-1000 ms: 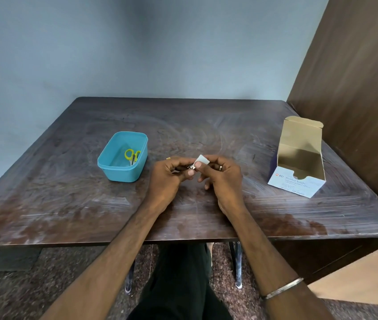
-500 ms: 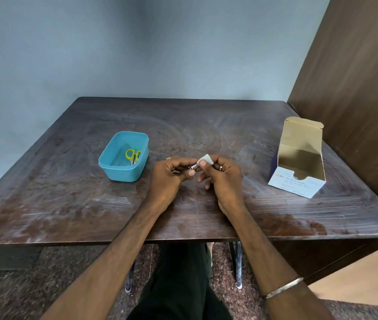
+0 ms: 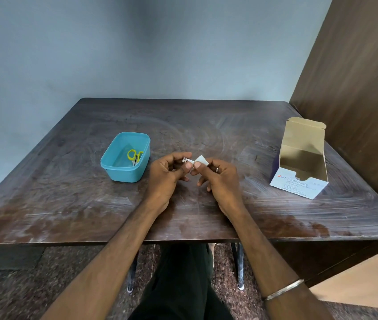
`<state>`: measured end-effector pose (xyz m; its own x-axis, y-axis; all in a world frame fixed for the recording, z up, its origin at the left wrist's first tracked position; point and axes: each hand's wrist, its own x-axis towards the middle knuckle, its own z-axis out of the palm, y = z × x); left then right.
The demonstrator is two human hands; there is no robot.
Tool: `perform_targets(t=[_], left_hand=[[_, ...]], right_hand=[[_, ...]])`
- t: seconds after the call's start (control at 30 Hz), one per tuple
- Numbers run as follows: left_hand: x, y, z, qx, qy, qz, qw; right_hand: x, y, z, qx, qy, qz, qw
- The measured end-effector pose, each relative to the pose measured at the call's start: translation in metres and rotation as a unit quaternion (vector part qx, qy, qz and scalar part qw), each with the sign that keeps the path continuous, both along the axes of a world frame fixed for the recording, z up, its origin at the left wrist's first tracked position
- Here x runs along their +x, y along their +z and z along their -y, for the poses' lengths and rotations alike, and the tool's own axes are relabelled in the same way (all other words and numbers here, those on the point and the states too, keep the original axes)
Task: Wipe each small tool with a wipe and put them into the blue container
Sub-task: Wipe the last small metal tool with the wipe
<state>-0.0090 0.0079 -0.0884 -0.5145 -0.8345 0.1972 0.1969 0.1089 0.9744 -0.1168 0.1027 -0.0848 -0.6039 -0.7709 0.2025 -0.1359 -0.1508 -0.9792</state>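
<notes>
My left hand (image 3: 168, 174) pinches a small metal nail clipper (image 3: 186, 160) above the middle of the table. My right hand (image 3: 218, 179) pinches a small white wipe (image 3: 201, 160) folded round the clipper's right end. Most of the clipper is hidden by fingers and wipe. The blue container (image 3: 114, 168) stands to the left of my hands, and yellow-handled scissors (image 3: 134, 156) lie inside it.
An open cardboard box of alcohol swabs (image 3: 298, 183) stands at the right side of the dark wooden table (image 3: 68, 204), lid flap up. A brown wall panel (image 3: 356, 88) runs along the table's right edge.
The wipe has slid to the right along the clipper, so more of its metal end shows by my left thumb. Both hands stay in the same place.
</notes>
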Motion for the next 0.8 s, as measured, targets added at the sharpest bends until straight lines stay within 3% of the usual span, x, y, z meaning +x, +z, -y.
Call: perform_targets(t=[0.8], left_hand=[[0.0038, 0.0025, -0.0018, 0.035, -0.076, 0.006, 0.996]], right_hand=[[-0.0009, -0.003, 0.0004, -0.037, -0.051, 0.036, 0.997]])
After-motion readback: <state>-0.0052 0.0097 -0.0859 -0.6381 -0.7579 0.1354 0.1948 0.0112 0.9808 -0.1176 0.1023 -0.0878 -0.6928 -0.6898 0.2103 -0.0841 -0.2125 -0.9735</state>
